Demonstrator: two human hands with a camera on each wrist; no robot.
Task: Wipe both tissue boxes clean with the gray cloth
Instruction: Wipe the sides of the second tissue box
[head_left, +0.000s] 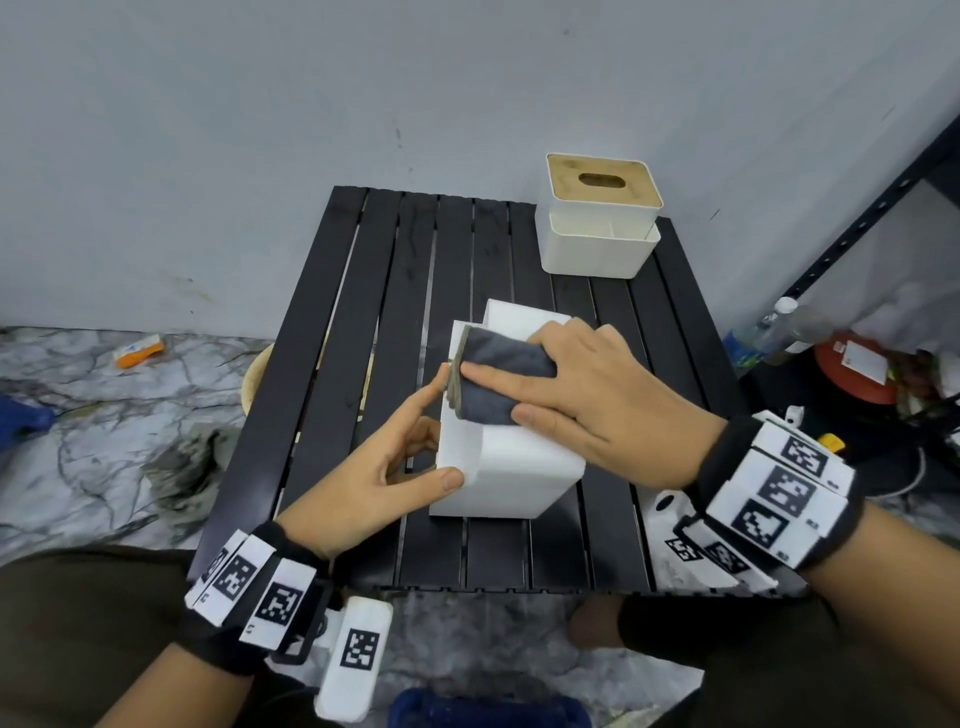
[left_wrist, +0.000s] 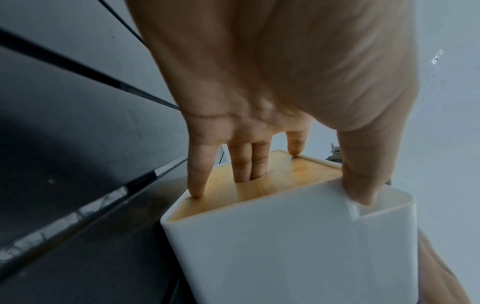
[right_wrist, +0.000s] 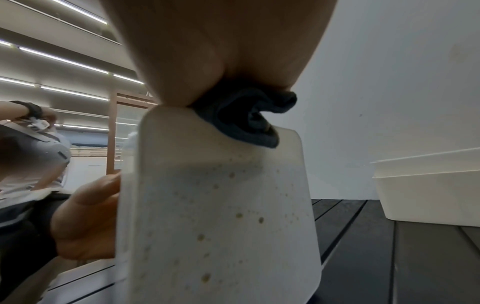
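A white tissue box (head_left: 509, 467) lies on its side in the middle of the black slatted table (head_left: 363, 312). My right hand (head_left: 597, 395) holds the folded gray cloth (head_left: 504, 374) down on its upper face, index finger flat on top, thumb along the near side. My left hand (head_left: 384, 467) grips the box's left end: fingers on the wooden lid (left_wrist: 285, 174), two in its slot, thumb on the white edge. The right wrist view shows brown specks on the box's side (right_wrist: 221, 205) below the cloth (right_wrist: 241, 119). The second tissue box (head_left: 597, 234) stands upright at the far right corner.
A wall rises just behind the table. A black rack (head_left: 857, 208), a plastic bottle (head_left: 774, 332) and a red container (head_left: 852, 369) crowd the right side. An orange item (head_left: 137, 351) lies on the marble floor at left. Another person (right_wrist: 31, 144) appears in the right wrist view.
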